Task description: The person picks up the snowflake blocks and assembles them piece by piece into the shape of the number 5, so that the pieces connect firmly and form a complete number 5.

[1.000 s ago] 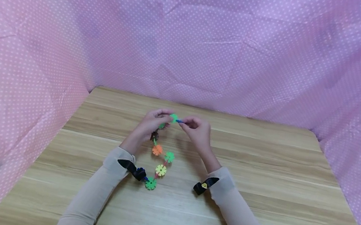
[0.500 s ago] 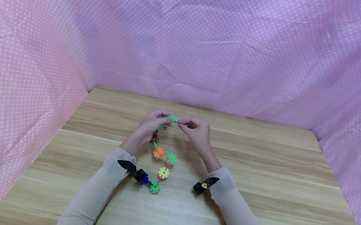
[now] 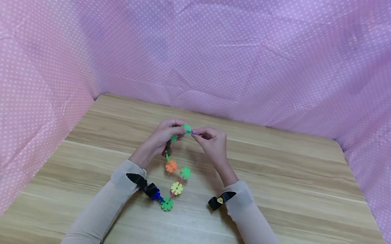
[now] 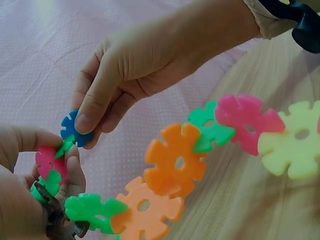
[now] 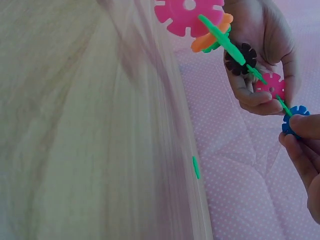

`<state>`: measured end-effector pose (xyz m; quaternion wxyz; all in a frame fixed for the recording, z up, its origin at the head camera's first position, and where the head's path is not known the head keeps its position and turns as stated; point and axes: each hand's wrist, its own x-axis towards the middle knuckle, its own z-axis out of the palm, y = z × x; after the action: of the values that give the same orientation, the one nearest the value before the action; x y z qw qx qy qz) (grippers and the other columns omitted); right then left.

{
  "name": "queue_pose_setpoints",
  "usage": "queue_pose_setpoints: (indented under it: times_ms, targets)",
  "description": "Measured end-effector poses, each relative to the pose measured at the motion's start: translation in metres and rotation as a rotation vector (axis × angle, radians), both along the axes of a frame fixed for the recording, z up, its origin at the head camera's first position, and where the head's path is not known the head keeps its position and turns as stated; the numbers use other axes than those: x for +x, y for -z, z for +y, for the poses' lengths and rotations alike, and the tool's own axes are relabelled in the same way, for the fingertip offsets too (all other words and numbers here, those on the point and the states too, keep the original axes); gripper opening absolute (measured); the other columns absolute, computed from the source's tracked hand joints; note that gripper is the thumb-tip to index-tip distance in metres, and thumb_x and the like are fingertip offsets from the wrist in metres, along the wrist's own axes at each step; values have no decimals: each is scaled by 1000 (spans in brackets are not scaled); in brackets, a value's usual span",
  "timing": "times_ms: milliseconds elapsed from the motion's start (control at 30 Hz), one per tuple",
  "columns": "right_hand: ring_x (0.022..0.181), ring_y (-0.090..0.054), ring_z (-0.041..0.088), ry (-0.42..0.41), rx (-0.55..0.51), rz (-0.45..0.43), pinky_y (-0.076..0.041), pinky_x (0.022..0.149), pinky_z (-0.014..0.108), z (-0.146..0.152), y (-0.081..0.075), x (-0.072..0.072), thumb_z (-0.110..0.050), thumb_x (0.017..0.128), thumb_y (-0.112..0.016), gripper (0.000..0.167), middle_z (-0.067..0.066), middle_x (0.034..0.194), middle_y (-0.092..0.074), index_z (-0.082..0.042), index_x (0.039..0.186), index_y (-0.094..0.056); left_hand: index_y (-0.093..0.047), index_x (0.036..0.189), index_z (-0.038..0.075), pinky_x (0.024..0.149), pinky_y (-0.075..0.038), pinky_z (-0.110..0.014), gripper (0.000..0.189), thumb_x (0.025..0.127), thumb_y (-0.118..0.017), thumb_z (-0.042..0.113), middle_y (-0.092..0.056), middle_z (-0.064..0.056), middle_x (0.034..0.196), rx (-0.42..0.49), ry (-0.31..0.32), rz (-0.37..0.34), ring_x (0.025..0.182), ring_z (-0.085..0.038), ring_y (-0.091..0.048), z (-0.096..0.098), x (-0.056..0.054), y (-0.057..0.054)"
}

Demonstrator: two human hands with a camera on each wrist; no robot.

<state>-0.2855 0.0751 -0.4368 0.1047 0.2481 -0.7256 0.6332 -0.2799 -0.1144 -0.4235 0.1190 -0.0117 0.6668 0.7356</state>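
A chain of notched plastic flower discs hangs from my left hand (image 3: pixel 163 134), whose fingers and thumb pinch it near its upper end. There a pink disc (image 4: pixel 47 159) lies against the fingers, followed by a green disc (image 4: pixel 65 146). My right hand (image 3: pixel 216 143) pinches a blue disc (image 4: pixel 67 122) between thumb and fingertips, its edge meeting that green disc. Lower down come a dark brown disc (image 5: pixel 240 59), orange discs (image 4: pixel 162 155) and a yellow disc (image 3: pixel 176 188). The chain's lowest visible green disc (image 3: pixel 167 204) joins a dark blue piece (image 3: pixel 156 196) beside the left wrist strap.
Beneath both arms spreads a wood-grain table (image 3: pixel 279 222). Pink dotted cloth (image 3: pixel 206 55) surrounds its back and sides. Black straps with small devices circle both wrists, the right wrist strap (image 3: pixel 221 200) among them. A green sliver (image 5: pixel 196 167) shows at the table's edge.
The hanging chain has swung slightly right and toward me, baring more of the dark blue piece. The top green disc and right hand have shifted a little left; both hands keep their pinch.
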Motion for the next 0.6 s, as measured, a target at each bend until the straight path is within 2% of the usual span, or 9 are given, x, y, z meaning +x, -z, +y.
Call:
queue_pose_setpoints:
  times_ms: [100,267,400,533,600]
  targets:
    - [79,-75,17,-1,6,12,-61,72,20,0,0,0,3,87,-77,4,23,91,-77,7,89,-77,-59,126,-5,90,-56,-28,29,101,-60,9,-66,7,92,8,17,-12,88,-9,-62,-2,-1,-1]
    - [80,-74,15,0,10,4,-62,73,21,-1,1,-1,1,88,-77,5,21,93,-77,5,91,-77,-63,119,2,95,-56,-30,20,100,-62,10,-64,5,97,21,10,-41,88,-10,-62,-4,-2,-3]
    - [85,-75,21,-4,24,-44,-61,77,20,-4,1,1,5,89,-74,7,25,96,-75,8,95,-75,-64,118,4,99,-55,-33,19,100,-63,11,-64,4,98,16,-10,-65,87,-10,-62,-5,-1,-3]
    - [93,-74,37,-10,54,-61,-62,81,25,-5,2,1,6,90,-72,14,28,103,-74,12,102,-72,-63,124,3,97,-55,-31,26,100,-63,14,-64,5,98,-11,-21,-59,87,-9,-62,-7,0,-4]
    - [98,-73,39,-9,67,-72,-62,84,27,-5,2,-1,4,90,-73,18,26,106,-74,10,107,-72,-63,124,3,100,-54,-34,26,100,-63,13,-64,6,97,-8,-29,-56,87,-9,-62,-8,-1,-5]
